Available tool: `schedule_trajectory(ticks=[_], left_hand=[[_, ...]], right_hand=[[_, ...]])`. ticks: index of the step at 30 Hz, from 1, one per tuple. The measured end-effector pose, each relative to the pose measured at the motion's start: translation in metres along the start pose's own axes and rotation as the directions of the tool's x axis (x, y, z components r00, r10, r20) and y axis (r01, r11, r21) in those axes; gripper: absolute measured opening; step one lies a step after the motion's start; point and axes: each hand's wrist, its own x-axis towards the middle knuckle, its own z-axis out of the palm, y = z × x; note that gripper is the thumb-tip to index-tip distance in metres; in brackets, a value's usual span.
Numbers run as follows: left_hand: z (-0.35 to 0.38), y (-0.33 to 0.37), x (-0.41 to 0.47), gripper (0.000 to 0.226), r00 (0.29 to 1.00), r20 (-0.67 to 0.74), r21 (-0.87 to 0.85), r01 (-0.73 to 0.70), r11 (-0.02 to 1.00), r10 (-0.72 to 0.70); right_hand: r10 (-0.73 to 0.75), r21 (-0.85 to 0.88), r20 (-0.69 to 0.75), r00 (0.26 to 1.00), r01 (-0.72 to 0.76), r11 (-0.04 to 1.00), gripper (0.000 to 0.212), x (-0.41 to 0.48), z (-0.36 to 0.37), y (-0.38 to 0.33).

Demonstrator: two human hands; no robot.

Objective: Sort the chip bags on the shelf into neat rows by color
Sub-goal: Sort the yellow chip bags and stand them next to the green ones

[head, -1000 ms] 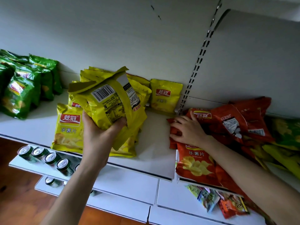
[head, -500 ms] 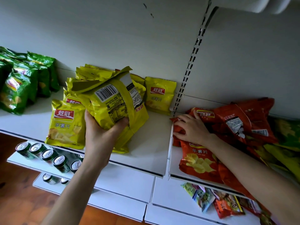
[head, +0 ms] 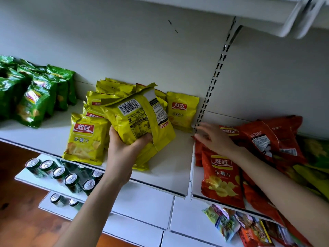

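Gripping crinkled yellow chip bags (head: 140, 122), barcode side out, over the shelf (head: 169, 175), left hand (head: 122, 154) curled underneath. Resting the right hand (head: 215, 139) flat, fingers straight, on red bags (head: 222, 175).

**Left hand gripping, right hand lying flat**

The bare left forearm (head: 92, 207) is slanting up from the bottom edge. The left hand (head: 122, 154) is gripping a bunch of yellow bags (head: 142, 122) from below, thumb on one side, fingers (head: 144, 138) curling round the other. The right forearm (head: 277, 182) is stretching in from the lower right. The right hand (head: 215, 138) is lying palm down, fingers straight, tips blurred.
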Motion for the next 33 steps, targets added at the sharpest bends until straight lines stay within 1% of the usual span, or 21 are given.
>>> schedule_trajectory(ticks=[1, 2, 3, 4, 5, 6, 8, 10, 11, 12, 13, 15, 17, 19, 20, 22, 24, 25, 27, 29, 33], left_hand=[[0.0, -0.001, 0.001, 0.096, 1.0, 0.001, 0.001, 0.008, 1.0, -0.008], [0.0, -0.002, 0.003, 0.094, 1.0, 0.001, 0.007, 0.012, 1.0, -0.012], [0.001, -0.001, 0.004, 0.089, 1.0, 0.004, 0.024, 0.005, 1.0, -0.006], [0.004, -0.001, 0.005, 0.086, 1.0, 0.011, 0.052, -0.012, 0.999, 0.012], [0.008, 0.001, 0.005, 0.085, 0.999, 0.027, 0.087, -0.034, 0.996, 0.032], [0.012, 0.001, 0.005, 0.087, 0.997, 0.049, 0.126, -0.06, 0.99, 0.054], [0.021, 0.002, 0.005, 0.086, 0.99, 0.101, 0.197, -0.121, 0.973, 0.102], [0.029, 0.008, 0.002, 0.085, 0.976, 0.174, 0.253, -0.176, 0.951, 0.134], [0.031, 0.01, 0.001, 0.09, 0.966, 0.214, 0.263, -0.2, 0.944, 0.145], [0.031, 0.011, 0.001, 0.095, 0.957, 0.247, 0.258, -0.219, 0.941, 0.155], [0.03, 0.013, 0.001, 0.099, 0.95, 0.268, 0.245, -0.226, 0.943, 0.158], [0.025, 0.015, 0.002, 0.106, 0.95, 0.274, 0.23, -0.213, 0.949, 0.147], [0.019, 0.012, 0.004, 0.108, 0.96, 0.256, 0.209, -0.172, 0.963, 0.116], [0.013, 0.008, 0.009, 0.095, 0.968, 0.226, 0.139, -0.142, 0.98, 0.108], [0.01, 0.008, 0.011, 0.087, 0.975, 0.202, 0.096, -0.117, 0.989, 0.095], [0.003, 0.008, 0.017, 0.073, 0.986, 0.15, -0.003, -0.073, 0.997, 0.073], [-0.003, 0.011, 0.024, 0.066, 0.991, 0.113, -0.082, -0.065, 0.994, 0.074], [-0.005, 0.012, 0.027, 0.065, 0.992, 0.108, -0.113, -0.059, 0.992, 0.071], [-0.005, 0.013, 0.029, 0.061, 0.99, 0.128, -0.161, -0.039, 0.986, 0.06], [-0.003, 0.013, 0.029, 0.068, 0.985, 0.163, -0.16, -0.022, 0.987, 0.049], [-0.001, 0.01, 0.028, 0.108, 0.98, 0.201, -0.173, 0.036, 0.984, -0.001]], right_hand=[[-0.022, 0.113, -0.143, 0.99, 0.038, 0.993, 0.038, 0.0, -0.008, -0.011], [-0.036, 0.192, -0.303, 0.952, 0.098, 0.977, 0.034, -0.001, -0.017, -0.026], [-0.039, 0.251, -0.443, 0.896, 0.165, 0.954, 0.034, -0.002, -0.026, -0.043], [-0.026, 0.309, -0.526, 0.85, 0.219, 0.925, 0.035, -0.005, -0.034, -0.063], [-0.005, 0.371, -0.559, 0.829, 0.255, 0.893, 0.035, -0.008, -0.041, -0.084], [0.007, 0.425, -0.563, 0.827, 0.281, 0.86, 0.036, -0.01, -0.047, -0.104], [0.014, 0.49, -0.495, 0.869, 0.266, 0.831, 0.049, -0.013, -0.055, -0.141], [0.027, 0.41, -0.42, 0.907, 0.163, 0.898, 0.071, -0.008, -0.056, -0.16], [0.041, 0.342, -0.414, 0.909, 0.114, 0.933, 0.074, -0.005, -0.054, -0.165], [0.049, 0.295, -0.432, 0.901, 0.089, 0.951, 0.071, -0.002, -0.052, -0.166], [0.051, 0.289, -0.456, 0.888, 0.093, 0.953, 0.064, 0.001, -0.051, -0.166], [0.06, 0.375, -0.468, 0.882, 0.137, 0.917, 0.046, 0.004, -0.052, -0.162], [0.078, 0.494, -0.411, 0.909, 0.15, 0.857, 0.03, 0.007, -0.056, -0.155], [0.097, 0.609, -0.328, 0.94, 0.132, 0.782, 0.014, 0.009, -0.063, -0.146], [0.113, 0.667, -0.283, 0.952, 0.111, 0.736, 0.011, 0.009, -0.066, -0.141], [0.155, 0.78, -0.178, 0.972, 0.043, 0.624, 0.014, 0.008, -0.072, -0.133], [0.192, 0.873, -0.045, 0.98, -0.055, 0.485, 0.015, 0.006, -0.077, -0.126], [0.192, 0.905, 0.015, 0.981, -0.095, 0.415, 0.017, 0.006, -0.079, -0.125], [0.149, 0.939, 0.083, 0.985, -0.128, 0.321, 0.021, 0.005, -0.08, -0.125], [0.107, 0.95, 0.127, 0.986, -0.152, 0.274, 0.025, 0.006, -0.079, -0.129], [0.044, 0.96, 0.189, 0.981, -0.194, 0.203, 0.032, 0.006, -0.075, -0.134]])
